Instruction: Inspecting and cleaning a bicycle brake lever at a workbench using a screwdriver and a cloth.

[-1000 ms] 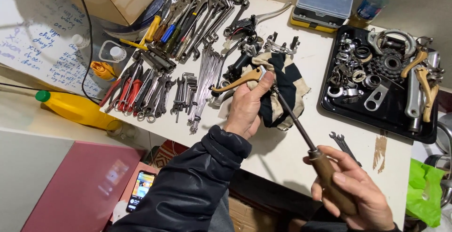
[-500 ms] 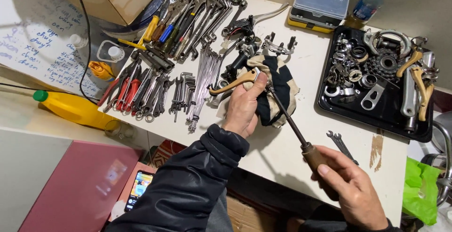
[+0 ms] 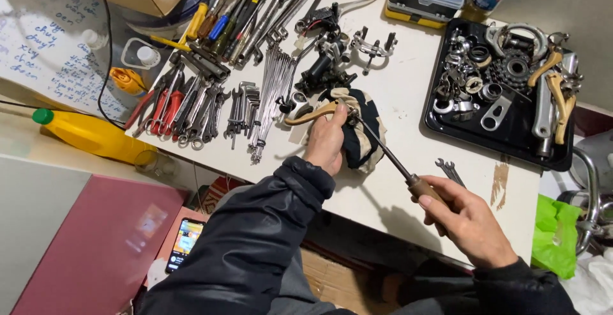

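A white tabletop point(image 3: 408, 91) carries rows of wrenches point(image 3: 217, 107) and a black tray point(image 3: 504, 139) of metal parts. The left hand point(image 3: 327, 139) has its fingers clamped on a tan brake lever point(image 3: 313, 113) over a dark cloth point(image 3: 364, 133). The right hand point(image 3: 463, 216) has its fingers closed around a screwdriver point(image 3: 399, 168), whose tip meets the lever.

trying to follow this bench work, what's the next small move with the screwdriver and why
Probably a firm turn of the wooden-handled screwdriver with the right hand. Its tip already sits at the tan metal brake lever, which the left hand pins down on the dark and cream rag. With the part braced and the shaft lined up, turning looks the likely step, though the screw itself is hidden.
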